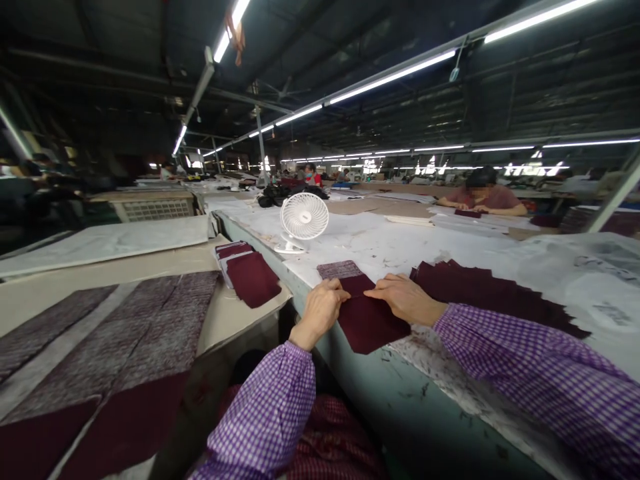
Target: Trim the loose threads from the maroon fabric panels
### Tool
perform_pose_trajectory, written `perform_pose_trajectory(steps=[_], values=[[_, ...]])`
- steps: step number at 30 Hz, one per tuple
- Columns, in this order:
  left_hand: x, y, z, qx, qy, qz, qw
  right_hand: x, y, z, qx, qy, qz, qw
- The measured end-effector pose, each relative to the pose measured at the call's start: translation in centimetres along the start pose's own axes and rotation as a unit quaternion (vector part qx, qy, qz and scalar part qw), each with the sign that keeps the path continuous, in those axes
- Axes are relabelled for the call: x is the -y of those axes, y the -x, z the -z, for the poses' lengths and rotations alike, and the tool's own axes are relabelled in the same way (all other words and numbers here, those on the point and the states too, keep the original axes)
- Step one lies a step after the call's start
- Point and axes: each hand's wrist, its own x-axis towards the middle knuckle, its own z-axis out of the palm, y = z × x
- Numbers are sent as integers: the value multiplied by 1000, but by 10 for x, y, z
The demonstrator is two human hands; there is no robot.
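Note:
A dark maroon fabric piece [373,325] lies at the table's near edge, its lower corner hanging over the side. At its far end shows a speckled grey-maroon part [340,269]. My left hand [323,307] pinches the cloth at its left side, thumb and fingers pressed together. On the opposite side my right hand [406,298] also pinches it, with the fingertips closed on a fold or seam between the hands. Just beyond my right hand, a fanned row of maroon fabric pieces [480,288] spreads across the white tabletop.
A small white fan [305,217] stands on the white table [360,243]. On the left bench are a stack of maroon pieces [253,279] and rows of speckled panels [160,327]. Clear plastic [590,267] lies at right. A co-worker [483,193] sits across the table.

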Motion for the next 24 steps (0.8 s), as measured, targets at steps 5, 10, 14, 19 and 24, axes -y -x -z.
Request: perform_pose_trajectory(steps=[5,10,14,19,24], values=[[-1,0,2,7,-21,-12,1000,14,-11,19,60,69,33,995],[4,4,7,12,3,-32,999,21,-22,30,127,95,54,986],[16,13,10,-15,119,30,992,21,-27,35,155,105,76,979],[21,22,11,-48,255,118,958,24,-30,42,180,89,77,977],[15,22,6,-55,282,178,941,23,-32,42,190,79,74,976]])
